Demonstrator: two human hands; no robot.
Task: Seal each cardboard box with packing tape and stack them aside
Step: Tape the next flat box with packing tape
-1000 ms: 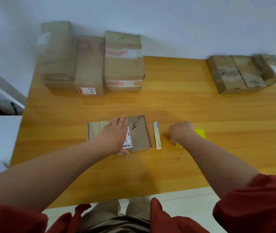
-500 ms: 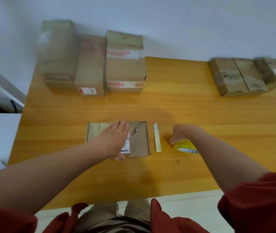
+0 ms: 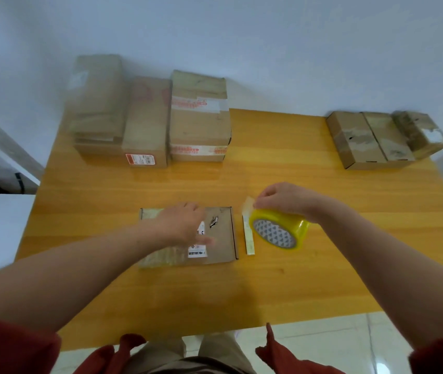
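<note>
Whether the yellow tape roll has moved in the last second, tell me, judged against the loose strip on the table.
Yes. The tape roll, gripped by the right hand, has moved left toward the loose strip, closing the gap, and tipped up.

Glossy yellow plastic tape roll (image 3: 279, 229), matt cardboard box (image 3: 221, 238), smooth wooden table (image 3: 282, 163)

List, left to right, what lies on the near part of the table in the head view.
The flat cardboard box → loose strip → yellow tape roll, gripped from above by the right hand.
</note>
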